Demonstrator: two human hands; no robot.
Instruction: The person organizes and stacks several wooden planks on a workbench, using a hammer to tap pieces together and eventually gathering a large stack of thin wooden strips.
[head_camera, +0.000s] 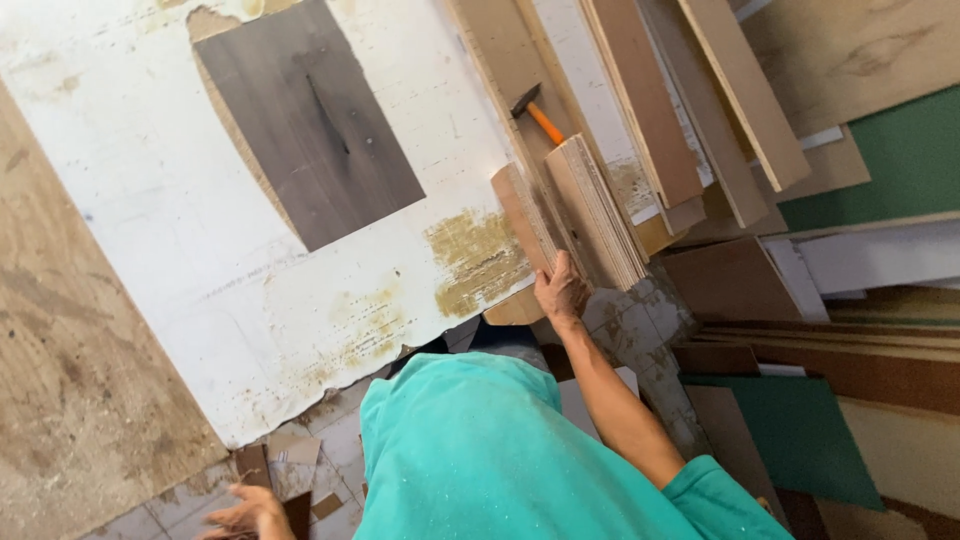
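Clearly the right hand (562, 290) grips a board (525, 232) leaning at the white table's (200, 250) right edge; loosened, it could topple. Left hand (250, 512) hangs open, near, low.

Right hand (562, 290) is at the near edge of the workbench (180, 250), fingers closed on the near end of a narrow plywood strip (522, 222) lying on the bench's right edge. Stack of plywood strips (598, 212) sits just right of it, touching. Hammer (535, 112) lies behind the stack, head toward the bench. Laminate sheet (310, 120) lies flat on the bench, left of the strip, well apart. Long boards (690, 100) lean right of the hammer. Left hand (245, 515) is low at the frame's bottom left, over offcuts (285, 460) on the tiled floor (640, 330), below the bench edge.
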